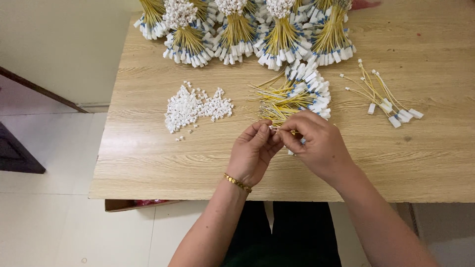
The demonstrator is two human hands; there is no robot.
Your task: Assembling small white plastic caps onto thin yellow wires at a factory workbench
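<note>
Both hands meet at table centre, the left hand (253,151) and right hand (316,143) pinching one yellow wire (289,132) tip; a slip could scatter the white connector pile (195,106) at ten o'clock.

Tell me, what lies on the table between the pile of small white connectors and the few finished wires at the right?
In the head view, a loose heap of yellow wires lies between the white connector pile and the small wire group, just above both hands.
</note>
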